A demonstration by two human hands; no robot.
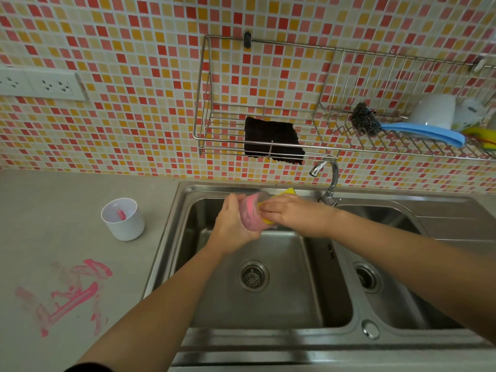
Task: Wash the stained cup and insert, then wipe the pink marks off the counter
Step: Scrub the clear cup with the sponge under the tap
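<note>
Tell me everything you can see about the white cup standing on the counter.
The white cup is a small, plain cylinder with no visible handle and looks like matte plastic. It stands upright, open mouth up, on the grey counter, just left of the steel sink and clear of its rim. A pink streak stains the inside, running down the wall toward the bottom. Only the counter touches it.

Pink marks (72, 294) — grey counter (53, 205)
</note>
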